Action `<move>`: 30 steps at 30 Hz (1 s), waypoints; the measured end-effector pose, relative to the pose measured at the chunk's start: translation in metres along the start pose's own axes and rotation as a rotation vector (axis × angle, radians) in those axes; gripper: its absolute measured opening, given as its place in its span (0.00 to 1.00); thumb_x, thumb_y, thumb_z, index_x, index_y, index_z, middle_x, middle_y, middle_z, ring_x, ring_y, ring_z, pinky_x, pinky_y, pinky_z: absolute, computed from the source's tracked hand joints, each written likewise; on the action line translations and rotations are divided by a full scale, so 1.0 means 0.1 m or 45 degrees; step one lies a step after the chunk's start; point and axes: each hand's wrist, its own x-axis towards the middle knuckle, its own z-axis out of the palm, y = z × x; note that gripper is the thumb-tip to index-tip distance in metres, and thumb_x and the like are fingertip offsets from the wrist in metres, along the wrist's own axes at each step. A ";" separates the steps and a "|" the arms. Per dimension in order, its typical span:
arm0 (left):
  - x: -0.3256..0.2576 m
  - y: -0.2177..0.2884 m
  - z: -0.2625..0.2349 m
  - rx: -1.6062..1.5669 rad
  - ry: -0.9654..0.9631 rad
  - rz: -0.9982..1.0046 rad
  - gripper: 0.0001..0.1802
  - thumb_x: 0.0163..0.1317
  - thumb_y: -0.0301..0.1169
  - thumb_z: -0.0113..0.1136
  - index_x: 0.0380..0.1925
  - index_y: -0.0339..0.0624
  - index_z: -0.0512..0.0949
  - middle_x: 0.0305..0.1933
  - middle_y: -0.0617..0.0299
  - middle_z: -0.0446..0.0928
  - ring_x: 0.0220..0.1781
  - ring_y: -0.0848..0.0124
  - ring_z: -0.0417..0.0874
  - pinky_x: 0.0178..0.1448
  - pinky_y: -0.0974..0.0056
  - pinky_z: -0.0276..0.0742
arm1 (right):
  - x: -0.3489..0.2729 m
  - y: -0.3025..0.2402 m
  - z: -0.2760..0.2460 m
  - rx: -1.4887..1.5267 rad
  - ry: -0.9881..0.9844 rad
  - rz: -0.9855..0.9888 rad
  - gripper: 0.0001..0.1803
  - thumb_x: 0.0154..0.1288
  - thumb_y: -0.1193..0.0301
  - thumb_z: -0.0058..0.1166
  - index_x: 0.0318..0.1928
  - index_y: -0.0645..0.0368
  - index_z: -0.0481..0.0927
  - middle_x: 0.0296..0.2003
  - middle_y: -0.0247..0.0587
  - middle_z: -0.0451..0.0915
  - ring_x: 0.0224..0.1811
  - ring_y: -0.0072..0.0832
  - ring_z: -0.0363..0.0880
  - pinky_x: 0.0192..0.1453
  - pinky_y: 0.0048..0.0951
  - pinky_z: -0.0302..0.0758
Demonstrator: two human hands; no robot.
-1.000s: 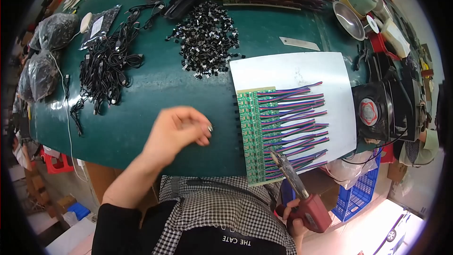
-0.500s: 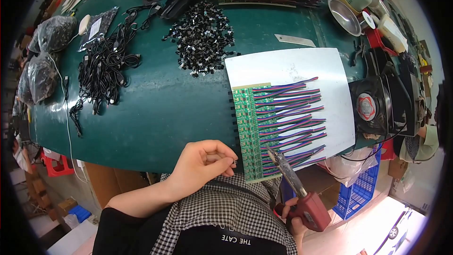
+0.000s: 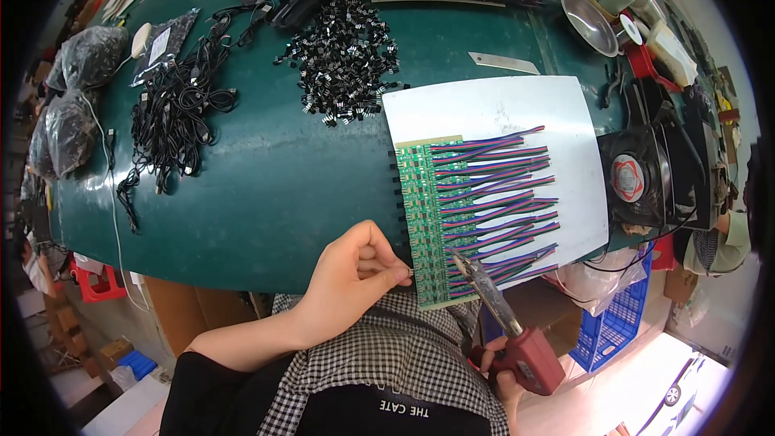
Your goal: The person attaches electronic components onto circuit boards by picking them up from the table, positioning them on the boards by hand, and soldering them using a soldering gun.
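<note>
Green circuit board strips (image 3: 428, 222) with coloured wires lie on a white sheet (image 3: 492, 113) on the dark green worktop (image 3: 266, 186). Your left hand (image 3: 355, 274) pinches its fingers (image 3: 395, 274) narrow at the board's near left edge. Your right hand (image 3: 504, 379) grips a red soldering iron (image 3: 504, 323), tip on the board.

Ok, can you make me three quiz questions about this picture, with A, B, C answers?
1. Where is the pile of small black parts?
A. beyond the white sheet, toward its left
B. on the fan
C. in the metal bowl

2. What colour is the circuit board?
A. red
B. green
C. yellow

3. How is the left hand?
A. flat open
B. pinched at the board's edge
C. holding a cup

Answers: 1 A, the pile lies on the green table there. 2 B, the board is green. 3 B, fingertips meet by the board.
</note>
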 end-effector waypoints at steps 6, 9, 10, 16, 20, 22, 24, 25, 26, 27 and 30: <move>0.05 -0.07 0.04 0.049 0.080 0.080 0.11 0.58 0.18 0.56 0.29 0.37 0.63 0.33 0.57 0.77 0.38 0.74 0.81 0.40 0.72 0.76 | 0.04 -0.04 0.05 -0.034 -0.070 -0.042 0.31 0.46 0.58 0.70 0.40 0.73 0.74 0.28 0.45 0.79 0.21 0.23 0.75 0.24 0.20 0.68; 0.05 -0.05 0.06 0.076 0.084 0.043 0.12 0.57 0.15 0.55 0.30 0.39 0.62 0.33 0.58 0.75 0.39 0.72 0.81 0.46 0.68 0.78 | 0.01 -0.03 0.01 -0.212 -0.086 -0.005 0.35 0.45 0.50 0.67 0.41 0.70 0.74 0.23 0.39 0.74 0.21 0.21 0.71 0.25 0.19 0.63; 0.04 -0.04 0.07 0.099 0.093 0.041 0.12 0.57 0.15 0.55 0.30 0.39 0.62 0.33 0.59 0.75 0.38 0.73 0.80 0.45 0.69 0.78 | -0.01 -0.02 -0.02 -0.364 -0.099 0.058 0.39 0.44 0.42 0.65 0.41 0.67 0.73 0.19 0.34 0.70 0.21 0.20 0.67 0.25 0.19 0.59; 0.04 -0.11 0.11 0.127 0.138 0.101 0.11 0.57 0.16 0.55 0.28 0.38 0.62 0.30 0.62 0.72 0.34 0.78 0.76 0.38 0.73 0.75 | -0.17 0.44 -0.60 -0.927 -0.189 -0.414 0.37 0.47 0.44 0.62 0.44 0.67 0.76 0.29 0.40 0.80 0.26 0.33 0.79 0.31 0.29 0.75; 0.04 -0.14 0.11 0.124 0.159 0.150 0.11 0.58 0.18 0.55 0.27 0.37 0.62 0.27 0.62 0.72 0.30 0.81 0.73 0.34 0.74 0.73 | -0.13 0.43 -0.63 -0.859 -0.223 -0.457 0.37 0.46 0.45 0.64 0.45 0.67 0.75 0.32 0.41 0.80 0.29 0.35 0.80 0.34 0.31 0.76; 0.04 -0.15 0.12 0.122 0.166 0.150 0.11 0.58 0.18 0.55 0.27 0.37 0.62 0.27 0.62 0.72 0.31 0.81 0.73 0.34 0.74 0.73 | -0.11 0.38 -0.56 -0.768 -0.215 -0.403 0.38 0.44 0.46 0.66 0.45 0.68 0.75 0.31 0.41 0.80 0.29 0.35 0.81 0.35 0.31 0.77; 0.04 -0.15 0.12 0.119 0.174 0.149 0.11 0.58 0.18 0.55 0.27 0.37 0.62 0.27 0.62 0.72 0.31 0.81 0.73 0.34 0.74 0.73 | -0.09 0.33 -0.54 -0.773 -0.241 -0.403 0.38 0.44 0.47 0.67 0.46 0.68 0.75 0.31 0.42 0.80 0.29 0.35 0.81 0.35 0.31 0.77; 0.04 -0.15 0.13 0.113 0.170 0.152 0.11 0.58 0.18 0.55 0.27 0.37 0.62 0.27 0.62 0.72 0.31 0.81 0.73 0.34 0.74 0.74 | -0.07 0.31 -0.51 -0.776 -0.266 -0.403 0.38 0.44 0.48 0.67 0.46 0.68 0.74 0.30 0.42 0.81 0.28 0.35 0.81 0.35 0.31 0.77; 0.04 -0.15 0.13 0.108 0.166 0.154 0.11 0.58 0.18 0.55 0.27 0.37 0.62 0.27 0.62 0.72 0.31 0.81 0.73 0.35 0.74 0.74 | -0.04 0.27 -0.48 -0.776 -0.267 -0.403 0.38 0.44 0.48 0.67 0.46 0.68 0.74 0.30 0.42 0.81 0.28 0.35 0.81 0.35 0.31 0.77; 0.04 -0.15 0.14 0.108 0.168 0.154 0.11 0.58 0.18 0.55 0.27 0.37 0.62 0.27 0.62 0.72 0.31 0.81 0.73 0.35 0.74 0.74 | 0.00 0.22 -0.44 -0.807 -0.280 -0.470 0.38 0.44 0.48 0.68 0.46 0.69 0.74 0.30 0.42 0.80 0.27 0.35 0.81 0.34 0.31 0.77; 0.03 -0.13 0.14 0.115 0.177 0.164 0.11 0.58 0.18 0.55 0.26 0.37 0.62 0.27 0.62 0.72 0.32 0.81 0.74 0.35 0.74 0.74 | 0.07 0.15 -0.36 -0.856 -0.306 -0.581 0.38 0.43 0.49 0.68 0.46 0.69 0.75 0.29 0.42 0.80 0.27 0.35 0.81 0.34 0.30 0.77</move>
